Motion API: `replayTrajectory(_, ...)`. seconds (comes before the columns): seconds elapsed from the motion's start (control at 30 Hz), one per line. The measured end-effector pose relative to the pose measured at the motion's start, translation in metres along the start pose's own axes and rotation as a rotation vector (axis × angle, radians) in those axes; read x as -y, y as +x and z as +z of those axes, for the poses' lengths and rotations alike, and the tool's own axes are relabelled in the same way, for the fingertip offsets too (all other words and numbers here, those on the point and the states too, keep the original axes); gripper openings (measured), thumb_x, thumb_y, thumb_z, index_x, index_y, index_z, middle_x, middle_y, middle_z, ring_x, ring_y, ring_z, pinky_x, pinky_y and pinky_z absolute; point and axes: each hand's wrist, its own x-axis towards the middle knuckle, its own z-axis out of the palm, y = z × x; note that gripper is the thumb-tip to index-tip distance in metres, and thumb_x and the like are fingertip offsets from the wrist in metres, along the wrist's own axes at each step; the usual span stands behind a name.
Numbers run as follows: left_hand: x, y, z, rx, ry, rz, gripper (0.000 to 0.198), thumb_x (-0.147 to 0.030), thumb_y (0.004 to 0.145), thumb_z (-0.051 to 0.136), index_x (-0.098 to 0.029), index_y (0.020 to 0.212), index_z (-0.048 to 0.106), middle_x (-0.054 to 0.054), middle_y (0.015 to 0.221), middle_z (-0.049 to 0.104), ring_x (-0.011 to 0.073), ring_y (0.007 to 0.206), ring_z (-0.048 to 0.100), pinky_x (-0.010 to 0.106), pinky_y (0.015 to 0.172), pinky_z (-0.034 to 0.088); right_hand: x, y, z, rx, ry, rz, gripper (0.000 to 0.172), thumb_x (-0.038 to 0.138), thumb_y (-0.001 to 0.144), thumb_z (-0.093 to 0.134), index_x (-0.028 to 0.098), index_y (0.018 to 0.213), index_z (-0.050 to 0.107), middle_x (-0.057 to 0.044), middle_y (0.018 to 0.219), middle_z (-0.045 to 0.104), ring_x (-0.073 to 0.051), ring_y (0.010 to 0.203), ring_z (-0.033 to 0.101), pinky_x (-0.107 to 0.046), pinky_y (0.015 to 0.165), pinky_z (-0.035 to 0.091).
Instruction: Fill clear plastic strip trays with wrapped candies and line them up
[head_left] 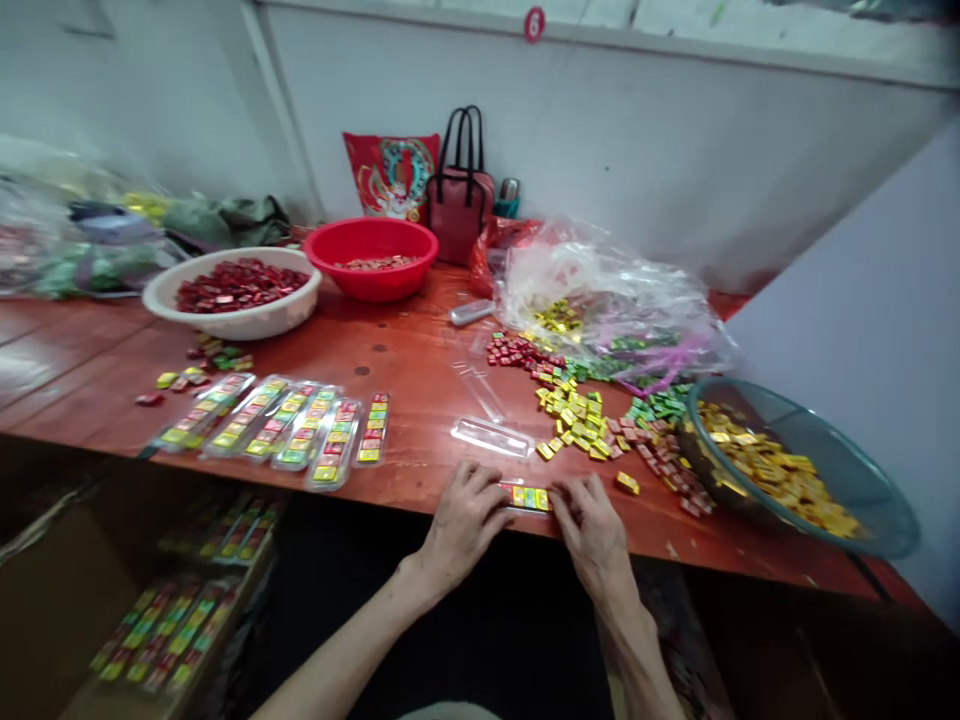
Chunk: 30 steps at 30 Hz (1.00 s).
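At the table's front edge, my left hand (pixel 466 515) and my right hand (pixel 592 520) hold the two ends of a short row of small wrapped pieces (pixel 531 497), yellow, green and red, that look like candies. The fingers of both hands are bent in around it and hide its ends. Just beyond lies a clear plastic tray (pixel 491 437). Loose yellow pieces (pixel 574 415) are piled past my right hand, and a single yellow piece (pixel 628 484) sits beside it. Several filled clear packs (pixel 307 425) stand in a line to the left, with a narrow filled strip (pixel 373 428) at their right end.
A white basin (pixel 232 322) of dark red pieces and a red basin (pixel 375 285) stand at the back left. A teal basin (pixel 885 520) of gold pieces tilts at the right edge. Clear plastic bags (pixel 600 270) cover pieces behind. Below left, a box (pixel 202 640) holds filled packs.
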Motion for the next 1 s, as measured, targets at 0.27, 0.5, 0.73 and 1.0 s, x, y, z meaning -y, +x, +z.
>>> replayTrajectory(0.27, 0.002, -0.025, -0.006, -0.16, -0.099, -0.108, 0.004, -0.02, 0.084, 0.066, -0.017, 0.086, 0.064, 0.007, 0.099, 0.057, 0.0208, 0.094, 0.056, 0.035, 0.082, 0.05, 0.024, 0.024, 0.017, 0.059, 0.195, -0.039, 0.019, 0.025, 0.09, 0.048, 0.019, 0.098, 0.064, -0.005, 0.088, 0.059, -0.017, 0.075, 0.059, -0.028, 0.067, 0.047)
replayTrajectory(0.5, 0.019, -0.054, -0.038, -0.413, -0.055, -0.153, 0.01, -0.012, 0.084, 0.062, -0.02, 0.09, 0.064, 0.01, 0.12, 0.054, 0.0239, 0.112, 0.056, 0.04, 0.096, 0.049, 0.095, 0.112, 0.063, 0.312, 0.455, -0.309, 0.015, 0.02, 0.084, 0.052, 0.017, 0.089, 0.066, -0.003, 0.08, 0.063, -0.014, 0.071, 0.056, -0.026, 0.066, 0.044)
replayTrajectory(0.73, 0.037, -0.068, -0.065, -0.543, 0.073, -0.16, 0.014, -0.011, 0.088, 0.055, -0.02, 0.095, 0.064, 0.011, 0.137, 0.048, 0.03, 0.134, 0.04, 0.05, 0.108, 0.04, 0.144, 0.182, 0.12, 0.737, 0.733, -0.315, 0.016, 0.029, 0.076, 0.062, 0.016, 0.086, 0.064, 0.001, 0.073, 0.061, -0.011, 0.065, 0.052, -0.023, 0.064, 0.042)
replayTrajectory(1.0, 0.048, -0.073, -0.07, -0.586, 0.057, -0.18, 0.014, -0.011, 0.089, 0.055, -0.019, 0.095, 0.064, 0.01, 0.138, 0.05, 0.0275, 0.134, 0.042, 0.045, 0.108, 0.041, 0.161, 0.206, 0.17, 0.73, 0.607, -0.323, 0.013, 0.024, 0.071, 0.065, 0.014, 0.079, 0.063, 0.003, 0.069, 0.06, -0.01, 0.063, 0.05, -0.022, 0.063, 0.04)
